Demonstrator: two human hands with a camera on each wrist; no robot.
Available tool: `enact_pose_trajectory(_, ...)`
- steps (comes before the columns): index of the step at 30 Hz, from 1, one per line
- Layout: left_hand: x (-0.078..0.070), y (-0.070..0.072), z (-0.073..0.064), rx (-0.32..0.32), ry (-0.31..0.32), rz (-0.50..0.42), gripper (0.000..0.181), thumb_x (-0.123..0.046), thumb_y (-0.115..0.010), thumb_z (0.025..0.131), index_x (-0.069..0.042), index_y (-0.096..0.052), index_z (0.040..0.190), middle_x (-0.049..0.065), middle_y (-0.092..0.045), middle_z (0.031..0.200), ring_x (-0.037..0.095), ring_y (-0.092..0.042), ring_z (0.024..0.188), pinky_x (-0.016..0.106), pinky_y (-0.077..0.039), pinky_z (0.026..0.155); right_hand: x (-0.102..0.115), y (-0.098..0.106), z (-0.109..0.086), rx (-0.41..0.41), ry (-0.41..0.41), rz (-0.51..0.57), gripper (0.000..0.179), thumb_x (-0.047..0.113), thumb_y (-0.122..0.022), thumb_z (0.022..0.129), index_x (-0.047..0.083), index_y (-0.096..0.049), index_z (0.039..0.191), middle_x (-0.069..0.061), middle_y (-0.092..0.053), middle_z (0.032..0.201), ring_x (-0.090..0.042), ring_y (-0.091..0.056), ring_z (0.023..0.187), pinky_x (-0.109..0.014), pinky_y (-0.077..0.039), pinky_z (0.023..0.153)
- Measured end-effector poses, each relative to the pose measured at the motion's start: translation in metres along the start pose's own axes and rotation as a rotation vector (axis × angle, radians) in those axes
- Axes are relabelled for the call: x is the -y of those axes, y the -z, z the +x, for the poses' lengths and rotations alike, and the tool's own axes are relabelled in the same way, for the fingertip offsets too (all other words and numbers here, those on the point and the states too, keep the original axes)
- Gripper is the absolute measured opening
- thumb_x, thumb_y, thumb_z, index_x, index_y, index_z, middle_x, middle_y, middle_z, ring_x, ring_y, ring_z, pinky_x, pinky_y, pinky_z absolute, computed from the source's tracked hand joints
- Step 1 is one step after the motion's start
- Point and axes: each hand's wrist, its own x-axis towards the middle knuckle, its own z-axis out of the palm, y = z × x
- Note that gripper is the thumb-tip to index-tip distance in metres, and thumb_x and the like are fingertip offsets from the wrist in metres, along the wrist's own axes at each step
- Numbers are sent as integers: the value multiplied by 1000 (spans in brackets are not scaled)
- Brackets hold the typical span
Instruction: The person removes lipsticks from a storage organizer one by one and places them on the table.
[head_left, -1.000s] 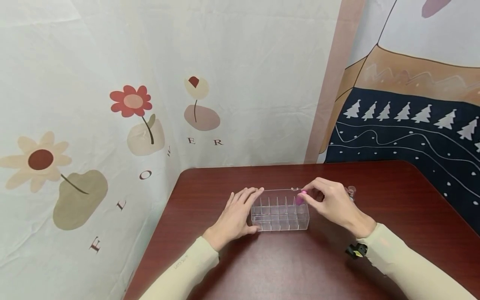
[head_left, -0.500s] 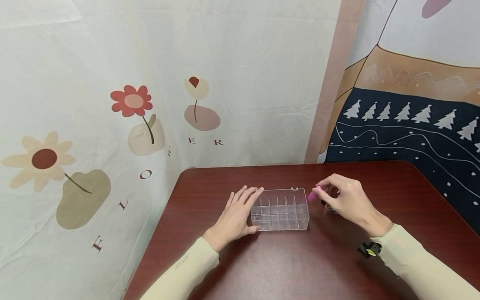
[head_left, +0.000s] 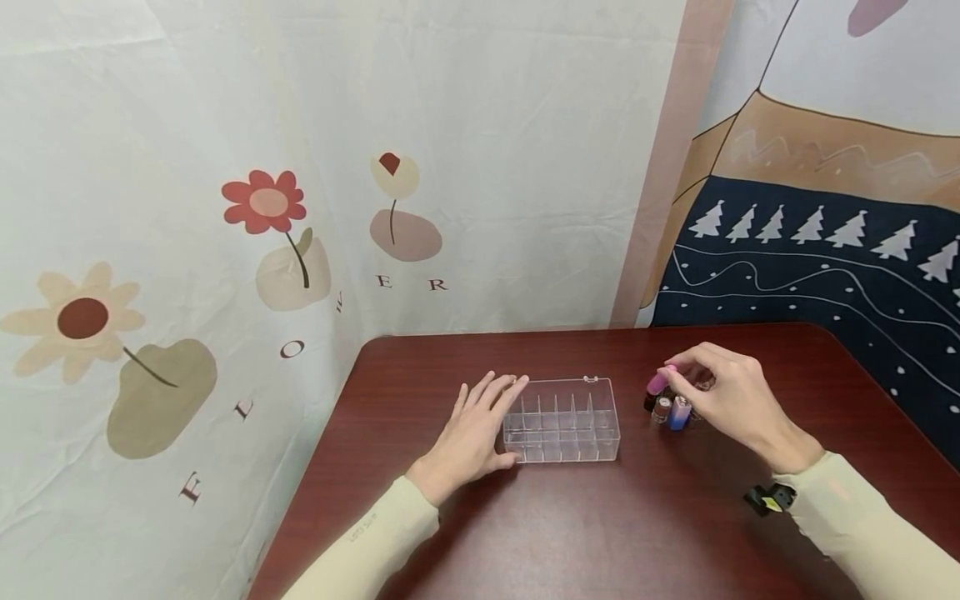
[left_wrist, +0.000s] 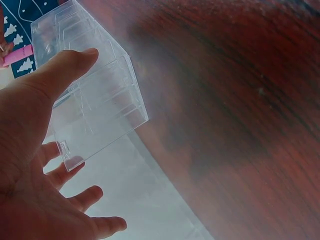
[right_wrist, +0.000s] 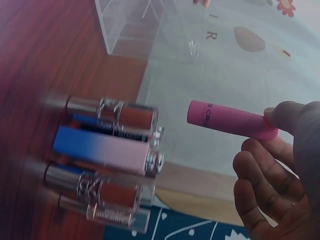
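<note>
My right hand [head_left: 731,400] pinches a pink lipstick tube [right_wrist: 225,120] by one end between thumb and fingertips. Below and beside it, several lipsticks stand upright in a cluster; a blue-to-pink lipstick [right_wrist: 100,150] and clear-cased lip glosses [right_wrist: 127,116] show best in the right wrist view. My left hand [head_left: 468,433] rests against the left end of a clear divided plastic box [head_left: 562,437], thumb at its front and fingers spread at the back edge. The box's compartments look see-through, with nothing visible inside them.
The reddish-brown wooden table [head_left: 570,533] extends around the box. Behind it hangs a white flower-printed cloth [head_left: 510,167], and to the right a dark blue cloth with white trees [head_left: 810,267]. A black wrist camera [head_left: 770,500] sits on the right sleeve.
My right hand has carried the pink lipstick from above the box's right end rightward to the lipstick cluster, uncovering several of them. The left hand and box have stayed put.
</note>
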Motion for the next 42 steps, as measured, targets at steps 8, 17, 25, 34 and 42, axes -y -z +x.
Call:
enact_pose_trajectory(8, 1, 0, 1, -2, -5, 9, 130, -41, -109, 82, -26, -31, 185, 7, -46, 182, 46, -42, 174, 85, -38, 133, -15, 13, -4, -14, -38, -49, 30, 3, -102, 82, 12, -88, 107, -3, -85, 96, -10, -70, 74, -6, -53, 71)
enact_pose_trajectory(17, 1, -2, 2, -6, -7, 6, 129, -42, -109, 82, -25, -33, 185, 6, -46, 182, 46, -43, 173, 85, -38, 133, -24, 30, -11, 4, -118, -104, 23, 7, -98, 89, 13, -87, 108, -6, -86, 99, 0, -64, 77, -5, -49, 72)
enact_pose_trajectory(25, -1, -1, 0, 6, -1, -1, 129, -42, -109, 83, -27, -31, 185, 5, -45, 182, 44, -41, 174, 84, -37, 134, -36, 43, -19, 3, -147, -136, 22, 9, -96, 90, 12, -88, 110, -11, -87, 103, 5, -62, 81, -3, -48, 75)
enact_pose_trajectory(34, 0, 0, 0, 5, 1, 7, 130, -42, -109, 83, -27, -30, 185, 5, -46, 183, 43, -41, 174, 83, -37, 134, -48, 48, -24, 14, -187, -155, 20, 11, -95, 92, 10, -88, 110, -15, -87, 102, 13, -56, 81, -2, -44, 73)
enact_pose_trajectory(42, 0, 0, 0, 5, 4, 12, 130, -42, -109, 83, -27, -30, 186, 5, -46, 182, 43, -42, 174, 83, -37, 135, -52, 46, -29, 41, -208, -150, 18, 11, -94, 93, 10, -88, 109, -14, -86, 100, 12, -55, 79, -4, -42, 69)
